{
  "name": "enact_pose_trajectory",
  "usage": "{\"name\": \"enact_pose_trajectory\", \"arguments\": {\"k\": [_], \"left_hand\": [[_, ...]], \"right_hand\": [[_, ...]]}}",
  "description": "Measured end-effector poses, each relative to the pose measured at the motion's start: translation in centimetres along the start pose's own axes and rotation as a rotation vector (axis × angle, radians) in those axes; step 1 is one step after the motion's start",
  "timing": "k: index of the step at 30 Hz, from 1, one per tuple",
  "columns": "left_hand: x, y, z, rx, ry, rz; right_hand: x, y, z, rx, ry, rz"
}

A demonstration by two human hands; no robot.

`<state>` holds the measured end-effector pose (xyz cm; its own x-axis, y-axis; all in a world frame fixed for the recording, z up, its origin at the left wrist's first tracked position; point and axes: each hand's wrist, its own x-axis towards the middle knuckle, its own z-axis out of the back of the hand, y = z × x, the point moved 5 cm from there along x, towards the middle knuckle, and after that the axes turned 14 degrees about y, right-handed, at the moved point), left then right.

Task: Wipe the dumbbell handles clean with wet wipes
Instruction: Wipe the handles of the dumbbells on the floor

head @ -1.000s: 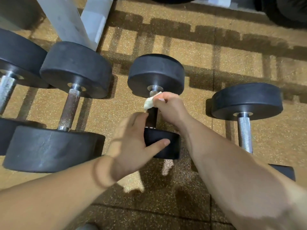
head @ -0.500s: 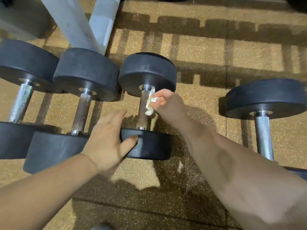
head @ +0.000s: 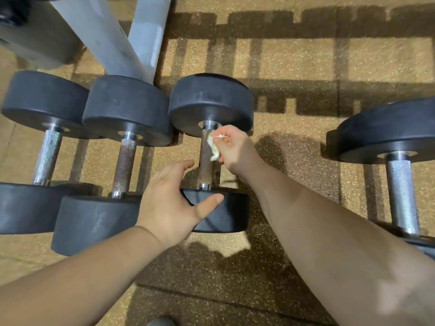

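Several black dumbbells lie on the speckled floor. The middle dumbbell [head: 210, 102] has a brownish knurled handle [head: 206, 158]. My right hand [head: 233, 147] pinches a crumpled white wet wipe [head: 213, 147] against the handle's right side, near the far head. My left hand [head: 171, 201] rests on that dumbbell's near head [head: 226, 215], thumb across its top edge and fingers reaching over towards the handle. To the left lie two more dumbbells, one with a rusty handle [head: 123, 165] and one with a shiny handle [head: 48, 156].
A fourth dumbbell with a chrome handle [head: 401, 194] lies apart at the right. White rack legs [head: 113, 36] rise behind the left dumbbells. Bare speckled rubber flooring [head: 294, 67] spreads beyond and to the right of the middle dumbbell. A shoe tip [head: 160, 322] shows at the bottom edge.
The middle dumbbell now lies close beside the two on the left. My right hand with the wipe has slid off the top of the handle to its right side. My left hand stays on the near head.
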<state>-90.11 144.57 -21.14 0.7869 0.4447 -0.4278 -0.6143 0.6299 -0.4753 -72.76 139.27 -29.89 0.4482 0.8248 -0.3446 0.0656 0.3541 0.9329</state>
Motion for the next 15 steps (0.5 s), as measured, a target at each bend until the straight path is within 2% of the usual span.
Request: {"name": "enact_pose_trajectory", "arguments": {"k": [5, 6, 9, 11, 13, 15], "left_hand": [[0.0, 0.1, 0.0, -0.027, -0.02, -0.02], [0.0, 0.2, -0.1, -0.025, -0.022, -0.021], [0.0, 0.2, -0.1, -0.024, -0.014, -0.009], [-0.1, 0.2, -0.2, -0.026, -0.011, 0.003], [-0.1, 0.2, -0.2, -0.029, -0.014, 0.007], [-0.2, 0.1, -0.1, -0.052, -0.019, 0.01]], "right_hand": [[-2.8, -1.4, -1.5, 0.016, 0.306, -0.103], [-3.0, -1.6, -1.6, 0.018, 0.316, -0.114], [-1.3, -1.2, -0.9, 0.004, 0.126, -0.091], [0.0, -0.3, -0.2, 0.093, -0.019, -0.054], [0.2, -0.3, -0.2, 0.17, -0.044, -0.034], [-0.9, -0.7, -0.9, 0.12, 0.042, -0.052]]}}
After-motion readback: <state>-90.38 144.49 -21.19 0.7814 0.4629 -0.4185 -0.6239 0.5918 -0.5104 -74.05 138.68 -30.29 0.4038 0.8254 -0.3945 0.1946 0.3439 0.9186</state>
